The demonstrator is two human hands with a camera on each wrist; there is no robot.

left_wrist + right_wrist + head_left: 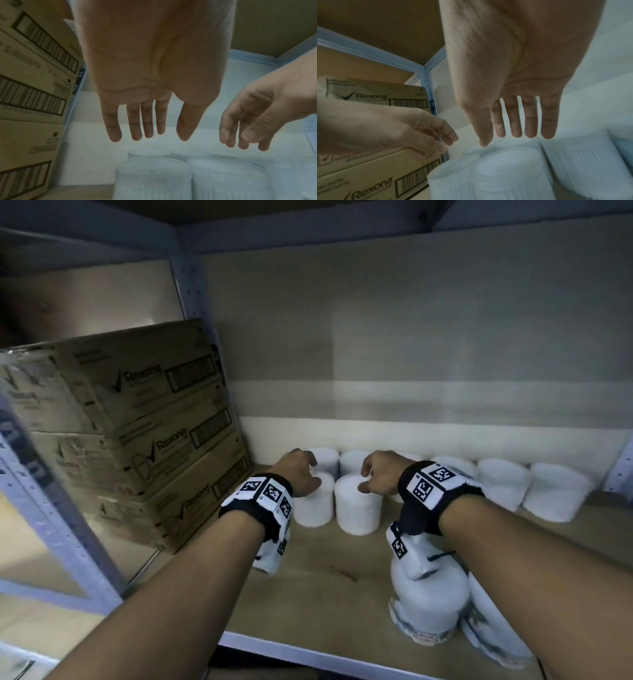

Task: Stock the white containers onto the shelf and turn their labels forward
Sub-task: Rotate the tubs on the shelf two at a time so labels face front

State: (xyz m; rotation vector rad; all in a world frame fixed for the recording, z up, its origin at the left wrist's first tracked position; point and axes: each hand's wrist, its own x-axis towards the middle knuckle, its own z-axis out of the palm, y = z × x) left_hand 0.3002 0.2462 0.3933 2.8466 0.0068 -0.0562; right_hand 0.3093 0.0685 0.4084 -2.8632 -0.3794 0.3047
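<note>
Several white containers stand in rows at the back of the shelf [325, 580]. My left hand [306, 474] hovers over the front-left container [313, 508], and my right hand [368, 477] over the container [358, 511] beside it. In the left wrist view my left hand [154, 135] has straight fingers hanging clear above the container [152, 177] and holds nothing. The right wrist view shows my right hand [506, 136] the same way above its container [508, 171]. Two more white containers [428, 604] with printed labels at their lower ends sit near the front right edge, under my right forearm.
Stacked brown cardboard boxes [144, 433] fill the bay to the left, tight against the shelf post [191, 289]. Another shelf board is overhead. Bare shelf board lies in front of the two front containers, up to the metal front edge [308, 652].
</note>
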